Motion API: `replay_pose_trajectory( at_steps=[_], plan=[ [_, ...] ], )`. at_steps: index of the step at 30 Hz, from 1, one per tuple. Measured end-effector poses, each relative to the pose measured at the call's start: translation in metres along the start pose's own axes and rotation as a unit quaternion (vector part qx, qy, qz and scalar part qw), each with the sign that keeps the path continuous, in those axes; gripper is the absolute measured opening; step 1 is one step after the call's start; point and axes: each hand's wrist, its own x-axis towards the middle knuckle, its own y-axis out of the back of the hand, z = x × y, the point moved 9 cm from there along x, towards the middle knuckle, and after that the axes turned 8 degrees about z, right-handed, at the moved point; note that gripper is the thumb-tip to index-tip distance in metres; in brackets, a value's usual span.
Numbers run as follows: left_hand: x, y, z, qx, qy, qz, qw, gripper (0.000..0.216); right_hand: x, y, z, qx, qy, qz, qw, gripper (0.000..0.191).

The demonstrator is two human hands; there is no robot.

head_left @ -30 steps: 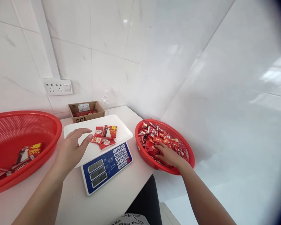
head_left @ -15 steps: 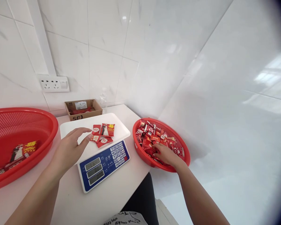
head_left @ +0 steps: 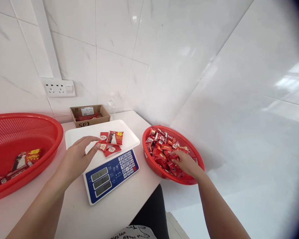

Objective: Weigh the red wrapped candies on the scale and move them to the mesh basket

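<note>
My left hand hovers over the white weighing pan of a digital scale, its thumb and index finger apart beside a small red candy packet. Close to it on the pan lie a larger red packet with a couple printed on it and two other red packets. To the right, my right hand is inside a red plastic basket, touching the pile of red-wrapped candies. A gap shows between its thumb and index finger; the other fingers are partly hidden.
The scale's blue keypad panel faces me. At left stands a larger red basket with a few packets in it. Behind the scale are a cardboard box and a clear plastic bottle. Tiled walls border the table.
My right hand has shifted right within the candy basket, disturbing the candies near its fingers. My left hand stays by the packets on the pan. The view has moved slightly.
</note>
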Motion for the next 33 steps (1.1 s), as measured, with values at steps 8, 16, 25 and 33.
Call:
replay_pose_trajectory(
  at_steps=[8, 16, 25, 33],
  plan=[
    [0.001, 0.001, 0.008, 0.005, -0.009, -0.004, 1.000, 0.038, 0.003, 0.020, -0.034, 0.116, 0.008, 0.126, 0.985, 0.021],
    [-0.010, -0.028, 0.008, 0.041, -0.069, -0.115, 0.990, 0.037, 0.012, -0.030, -0.151, 0.279, 0.129, 0.112, 0.945, 0.015],
    [-0.021, -0.056, 0.002, 0.072, -0.091, -0.192, 0.974, 0.046, 0.031, -0.068, -0.237, 0.315, 0.216, 0.077, 0.921, 0.034],
    [-0.019, -0.044, 0.010, 0.039, -0.095, -0.180, 0.978, 0.034, 0.011, -0.089, -0.255, 0.238, 0.282, 0.005, 0.929, 0.034]
  ],
)
